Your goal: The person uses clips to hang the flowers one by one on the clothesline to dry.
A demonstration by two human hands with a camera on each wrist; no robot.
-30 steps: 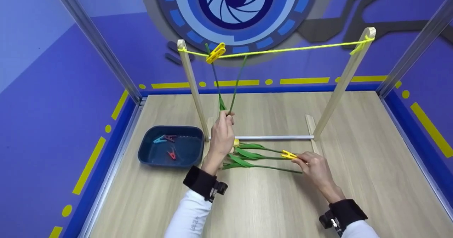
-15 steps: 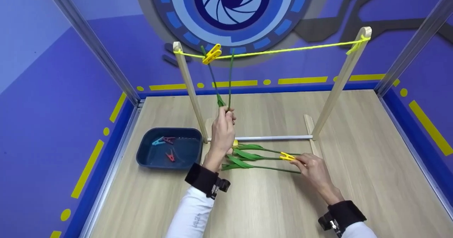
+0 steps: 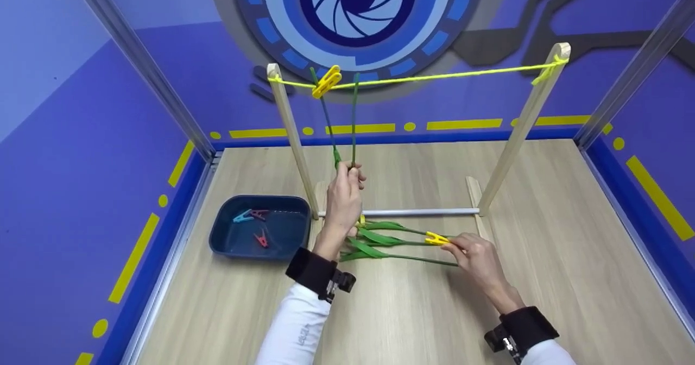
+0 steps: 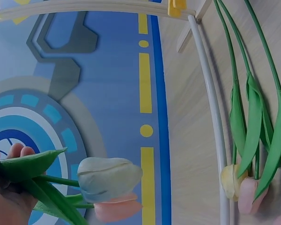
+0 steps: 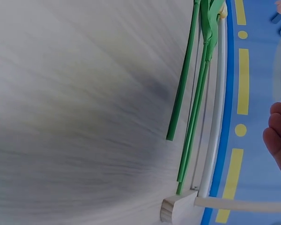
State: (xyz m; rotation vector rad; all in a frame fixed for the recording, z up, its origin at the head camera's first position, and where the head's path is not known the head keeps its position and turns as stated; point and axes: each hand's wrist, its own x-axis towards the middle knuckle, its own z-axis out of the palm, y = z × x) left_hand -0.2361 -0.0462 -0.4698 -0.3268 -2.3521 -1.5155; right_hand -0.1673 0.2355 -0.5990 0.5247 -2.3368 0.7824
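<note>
My left hand [image 3: 344, 199] grips an artificial white tulip [image 4: 107, 178] upside down near its leaves. Its green stem [image 3: 354, 120] points up, the tip overlapping the yellow string [image 3: 450, 75]. Just left of it, another stem [image 3: 329, 123] hangs from the string under a yellow clothespin [image 3: 327, 82]; a pink bloom [image 4: 117, 208] shows behind the white one. A second yellow clothespin [image 3: 436, 239] is pinched between the thumb and fingers of my right hand [image 3: 479, 259], over several tulips [image 3: 380, 238] in a row on the table.
Wooden posts [image 3: 293, 137] hold the string at both ends, joined low down by a pale rod [image 3: 421, 212]. A dark blue bin [image 3: 217, 240] at the left contains a light blue clothespin [image 3: 242, 216] and reddish ones [image 3: 261, 239]. Printed panels [image 3: 423, 104] enclose the table.
The stem in my left hand has swung left, from slanting to nearly vertical, closer to the clipped stem. My right hand has shifted slightly left with its clothespin.
</note>
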